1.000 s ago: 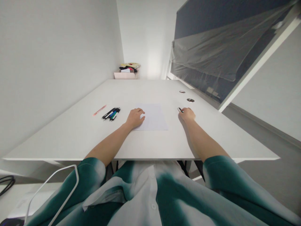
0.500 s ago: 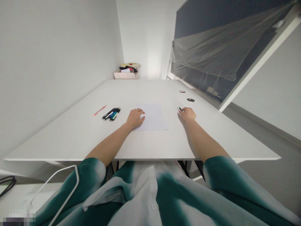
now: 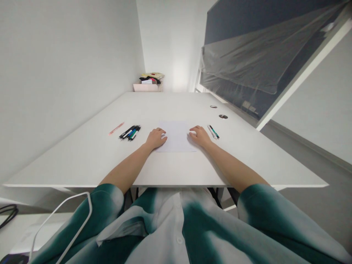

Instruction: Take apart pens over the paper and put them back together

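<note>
Gripping nothing, the left hand (image 3: 155,138) and right hand (image 3: 199,135) are resting loosely half-curled and empty on opposite edges of the sheet of paper (image 3: 176,136), with pens (image 3: 213,132) lying just right of it.

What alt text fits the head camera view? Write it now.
The left hand and right hand rest at the side edges of a white sheet of paper on a white table, holding nothing. A bunch of pens lies left of the sheet, two pens right of it.
</note>
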Demonstrator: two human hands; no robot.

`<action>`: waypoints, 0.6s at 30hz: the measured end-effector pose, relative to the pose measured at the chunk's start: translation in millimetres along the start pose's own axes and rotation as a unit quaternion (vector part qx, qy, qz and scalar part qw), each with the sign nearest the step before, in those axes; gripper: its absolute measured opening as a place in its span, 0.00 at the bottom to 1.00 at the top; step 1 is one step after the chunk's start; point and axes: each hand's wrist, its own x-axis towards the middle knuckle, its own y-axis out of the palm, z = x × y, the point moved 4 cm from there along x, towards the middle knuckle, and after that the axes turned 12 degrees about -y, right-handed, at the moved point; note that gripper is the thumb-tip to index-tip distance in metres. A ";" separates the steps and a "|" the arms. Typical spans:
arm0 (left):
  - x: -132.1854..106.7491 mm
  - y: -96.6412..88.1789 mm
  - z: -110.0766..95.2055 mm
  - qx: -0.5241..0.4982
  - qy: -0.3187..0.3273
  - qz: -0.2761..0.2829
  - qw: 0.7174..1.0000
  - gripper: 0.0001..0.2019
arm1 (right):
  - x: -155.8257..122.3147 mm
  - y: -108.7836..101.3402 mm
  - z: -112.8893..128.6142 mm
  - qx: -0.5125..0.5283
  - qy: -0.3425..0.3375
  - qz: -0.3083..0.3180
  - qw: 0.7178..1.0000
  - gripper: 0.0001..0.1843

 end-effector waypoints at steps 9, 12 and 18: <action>1.7 6.3 4.3 0.025 -0.019 0.043 0.999 0.21 | -2.9 10.3 17.9 -0.027 -0.019 0.101 0.994 0.18; 1.2 5.5 3.8 0.020 -0.016 0.042 0.999 0.20 | -2.6 10.2 17.0 -0.019 -0.020 0.097 0.995 0.18; 2.1 6.1 5.0 0.011 -0.014 0.036 0.999 0.19 | -2.6 11.9 15.8 -0.014 -0.020 0.091 0.996 0.18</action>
